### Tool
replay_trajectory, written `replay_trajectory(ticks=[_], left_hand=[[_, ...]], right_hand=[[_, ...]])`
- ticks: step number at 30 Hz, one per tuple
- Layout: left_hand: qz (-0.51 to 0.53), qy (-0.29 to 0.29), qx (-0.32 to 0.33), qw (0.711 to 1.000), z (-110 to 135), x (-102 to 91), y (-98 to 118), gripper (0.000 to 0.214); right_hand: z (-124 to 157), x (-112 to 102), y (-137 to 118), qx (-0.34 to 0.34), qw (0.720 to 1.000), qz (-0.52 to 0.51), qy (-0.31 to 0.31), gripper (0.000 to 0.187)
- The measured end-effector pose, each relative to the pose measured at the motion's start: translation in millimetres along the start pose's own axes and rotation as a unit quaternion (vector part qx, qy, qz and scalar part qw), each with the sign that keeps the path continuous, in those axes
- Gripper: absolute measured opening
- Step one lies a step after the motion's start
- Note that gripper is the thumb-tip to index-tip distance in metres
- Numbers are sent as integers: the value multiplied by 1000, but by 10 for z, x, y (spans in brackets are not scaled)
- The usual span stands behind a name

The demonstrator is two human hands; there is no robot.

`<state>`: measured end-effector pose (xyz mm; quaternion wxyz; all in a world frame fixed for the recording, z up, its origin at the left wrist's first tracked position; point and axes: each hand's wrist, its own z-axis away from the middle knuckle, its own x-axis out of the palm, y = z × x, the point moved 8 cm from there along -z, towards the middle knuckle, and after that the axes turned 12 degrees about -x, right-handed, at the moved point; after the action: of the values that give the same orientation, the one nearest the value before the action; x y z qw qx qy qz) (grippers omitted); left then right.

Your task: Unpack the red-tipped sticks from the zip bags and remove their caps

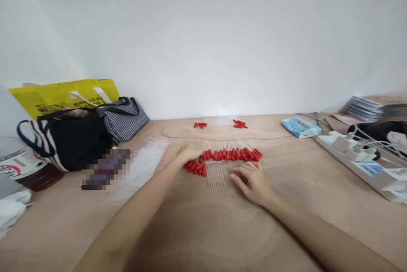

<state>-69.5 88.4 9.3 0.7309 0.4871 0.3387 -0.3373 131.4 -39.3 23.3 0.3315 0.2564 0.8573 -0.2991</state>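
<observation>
The slim, clear, glassy tubes [218, 176] look light, possibly brittle; I'd grip mid-length. Right hand [253, 182]: fingers loosely parted; left hand [190, 152]: can't tell.

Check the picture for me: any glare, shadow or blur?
Head view: pale glow low on the wall; soft shadow on the table beside the left forearm; transparent tubes show faintly; dark object pixelated; print on the blue tissue pack blurred.
</observation>
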Motion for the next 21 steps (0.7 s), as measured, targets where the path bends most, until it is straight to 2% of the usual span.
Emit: replay_trajectory(ticks=[3, 5, 8, 11, 12, 14, 17, 19, 21], left_hand=[[17, 1, 5, 1000, 59, -87, 7, 24], [35, 16, 22, 999, 93, -210, 14, 26], [69, 57, 67, 994, 198, -428, 26, 23], [109, 84, 126, 982, 442, -518, 31, 18], [121, 92, 155, 976, 559, -510, 38, 17], [131, 127, 255, 949, 858, -469, 92, 15], [53, 134, 378, 915, 1226, -193, 151, 9], [17, 163, 432, 887, 1380, -40, 161, 8], [1, 187, 470, 863, 1468, 79, 173, 7]], right_hand=[[2, 4, 3, -2, 1000, 1, 0, 17], [3, 4, 2, -4, 1000, 3, 1, 17], [6, 3, -5, -8, 1000, 4, 5, 16], [5, -14, -16, -13, 1000, 1, 22, 18], [5, -27, -16, -14, 999, -4, 34, 20], [8, -74, 1, -7, 997, -20, 68, 28], [22, -159, 26, -1, 992, -38, 120, 45], [18, -182, -19, -29, 992, -26, 121, 49], [6, -158, -111, -75, 993, 2, 92, 44]])
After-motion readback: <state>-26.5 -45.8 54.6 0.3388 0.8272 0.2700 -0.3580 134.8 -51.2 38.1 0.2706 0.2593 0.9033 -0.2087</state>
